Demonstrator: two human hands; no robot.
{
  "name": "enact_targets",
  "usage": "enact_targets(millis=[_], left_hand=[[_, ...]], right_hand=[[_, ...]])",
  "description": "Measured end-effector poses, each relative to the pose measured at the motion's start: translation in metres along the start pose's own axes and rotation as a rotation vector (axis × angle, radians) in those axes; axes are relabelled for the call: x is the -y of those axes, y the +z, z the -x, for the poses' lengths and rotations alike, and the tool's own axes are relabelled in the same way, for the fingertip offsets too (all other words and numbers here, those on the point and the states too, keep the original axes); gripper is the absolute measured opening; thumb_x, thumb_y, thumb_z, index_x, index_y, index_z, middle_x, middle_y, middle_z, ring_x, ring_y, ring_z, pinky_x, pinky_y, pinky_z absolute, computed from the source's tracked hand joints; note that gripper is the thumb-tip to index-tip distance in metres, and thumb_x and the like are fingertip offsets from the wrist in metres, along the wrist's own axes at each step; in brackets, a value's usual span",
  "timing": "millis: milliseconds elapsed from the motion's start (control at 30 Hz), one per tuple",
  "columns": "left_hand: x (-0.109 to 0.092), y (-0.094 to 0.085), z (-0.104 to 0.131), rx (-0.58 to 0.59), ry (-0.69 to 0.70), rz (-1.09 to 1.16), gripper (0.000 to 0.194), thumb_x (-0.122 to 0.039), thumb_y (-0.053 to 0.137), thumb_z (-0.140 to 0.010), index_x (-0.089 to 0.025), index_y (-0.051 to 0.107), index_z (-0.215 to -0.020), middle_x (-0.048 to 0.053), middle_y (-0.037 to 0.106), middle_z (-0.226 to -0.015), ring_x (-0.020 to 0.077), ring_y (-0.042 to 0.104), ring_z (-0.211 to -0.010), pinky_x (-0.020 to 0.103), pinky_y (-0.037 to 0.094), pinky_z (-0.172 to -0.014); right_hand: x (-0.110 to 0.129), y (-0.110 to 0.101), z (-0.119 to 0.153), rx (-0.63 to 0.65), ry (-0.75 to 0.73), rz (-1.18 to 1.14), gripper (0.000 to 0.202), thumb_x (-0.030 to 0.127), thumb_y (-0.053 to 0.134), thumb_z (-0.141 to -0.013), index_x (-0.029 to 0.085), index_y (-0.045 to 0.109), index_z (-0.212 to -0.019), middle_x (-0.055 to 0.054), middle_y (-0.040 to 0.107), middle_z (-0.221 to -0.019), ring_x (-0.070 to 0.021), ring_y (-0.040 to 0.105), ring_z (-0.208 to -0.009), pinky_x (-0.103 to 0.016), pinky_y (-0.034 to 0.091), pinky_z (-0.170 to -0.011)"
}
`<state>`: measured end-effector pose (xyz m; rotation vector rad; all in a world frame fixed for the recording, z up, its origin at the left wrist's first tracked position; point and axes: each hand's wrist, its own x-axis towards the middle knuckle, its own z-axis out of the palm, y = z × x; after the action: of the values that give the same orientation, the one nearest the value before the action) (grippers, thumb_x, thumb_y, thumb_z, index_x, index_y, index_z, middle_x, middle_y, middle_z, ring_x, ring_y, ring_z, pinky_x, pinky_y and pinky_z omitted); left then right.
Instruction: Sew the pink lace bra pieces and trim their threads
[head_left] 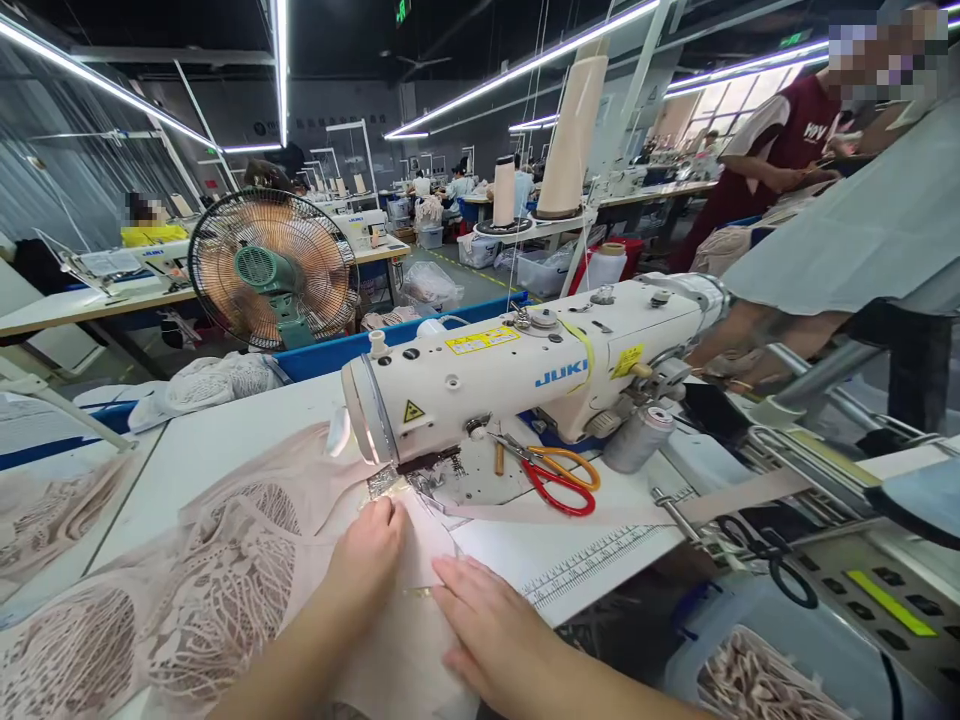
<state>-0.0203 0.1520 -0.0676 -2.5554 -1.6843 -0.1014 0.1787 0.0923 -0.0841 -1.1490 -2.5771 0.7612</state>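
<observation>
Pale pink fabric [427,545] lies under the needle end of a white JUKI sewing machine [480,370]. My left hand [371,550] is closed on this fabric just in front of the presser foot, fingertips pressed together. Lower and to the right, my right hand [495,620] rests on the fabric's edge with fingers stretched out. Pink lace garment pieces [232,580] spread over the table left of my left hand. Scissors with red and orange handles [559,480] lie on the machine bed. Beside them stands a grey thread cone [640,440].
A ruler strip [592,565] runs along the table's front edge. A pink band [739,497] passes through a metal guide at right. Below it sits a plastic bin [697,650] with bundled fabric. A fan [274,265] stands behind; a person in dark red [795,130] stands back right.
</observation>
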Motion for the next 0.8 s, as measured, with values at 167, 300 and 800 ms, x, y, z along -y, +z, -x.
enact_targets(millis=[167, 300, 800], left_hand=[[-0.011, -0.003, 0.002, 0.038, -0.056, -0.064, 0.040, -0.019, 0.047, -0.089, -0.012, 0.053, -0.128, 0.014, 0.060, -0.101, 0.0282, 0.057, -0.090, 0.039, 0.047, -0.072], [-0.010, 0.000, -0.002, 0.028, -0.085, -0.062, 0.039, -0.023, 0.047, -0.090, -0.015, 0.055, -0.127, 0.015, 0.059, -0.112, 0.0286, 0.056, -0.099, 0.040, 0.047, -0.077], [0.002, 0.011, -0.017, 0.024, -0.038, 0.003, 0.040, -0.025, 0.036, -0.093, -0.011, 0.055, -0.125, 0.017, 0.058, -0.121, 0.0286, 0.054, -0.107, 0.042, 0.047, -0.085]], right_hand=[[-0.003, 0.003, -0.003, 0.030, -0.021, 0.005, 0.057, 0.038, 0.054, -0.085, 0.008, 0.048, -0.134, -0.017, 0.034, -0.148, -0.0307, 0.030, -0.137, -0.044, 0.023, -0.116], [-0.004, 0.002, -0.006, 0.049, -0.005, -0.024, 0.058, 0.038, 0.055, -0.084, 0.007, 0.049, -0.133, -0.017, 0.034, -0.148, -0.0296, 0.029, -0.138, -0.041, 0.020, -0.117], [-0.003, -0.003, -0.019, -0.015, 0.027, -0.052, 0.056, 0.037, 0.055, -0.085, 0.007, 0.050, -0.132, -0.015, 0.035, -0.148, -0.0274, 0.026, -0.139, -0.039, 0.019, -0.117]])
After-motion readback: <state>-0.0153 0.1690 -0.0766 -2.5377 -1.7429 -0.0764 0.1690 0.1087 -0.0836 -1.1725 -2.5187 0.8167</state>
